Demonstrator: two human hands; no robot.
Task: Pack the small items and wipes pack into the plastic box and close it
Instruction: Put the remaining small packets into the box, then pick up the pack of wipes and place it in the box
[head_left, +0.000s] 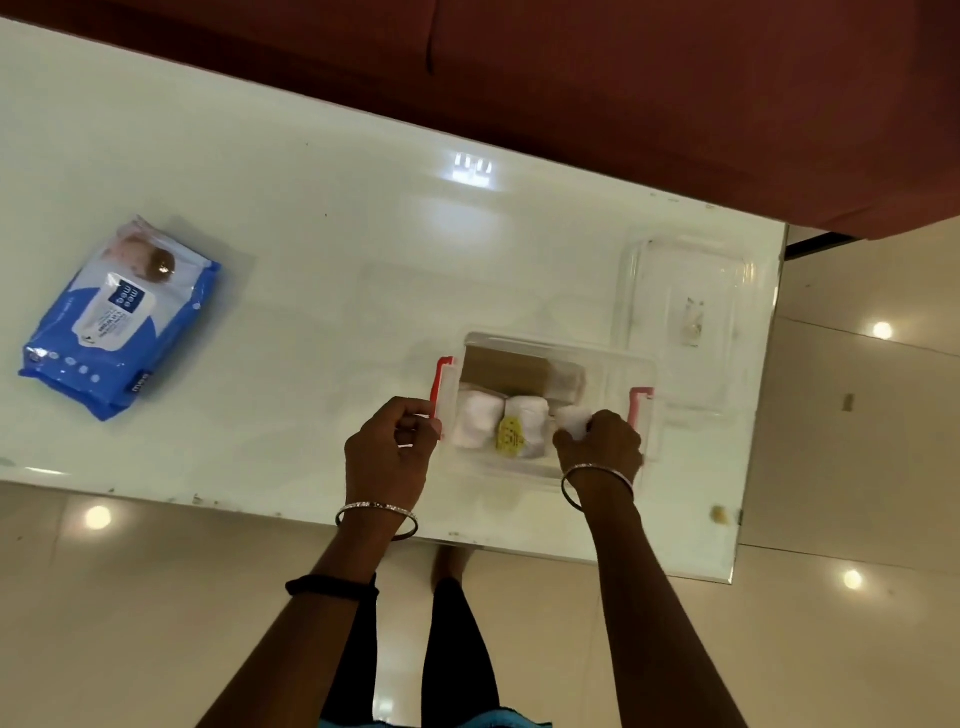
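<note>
Clear plastic box (613, 364) sits open on the bench (311, 234); left hand (389, 452) pinches its red latch (441, 387), right hand (605, 441) pinches what seems a white roll (574, 418) inside. Wipes (117, 317) lie far left; lid (685, 317) beside the box.

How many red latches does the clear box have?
2. One red latch sits on the plastic box's left end, by the left hand; the other red latch is on its right end, beside the right hand.
</note>
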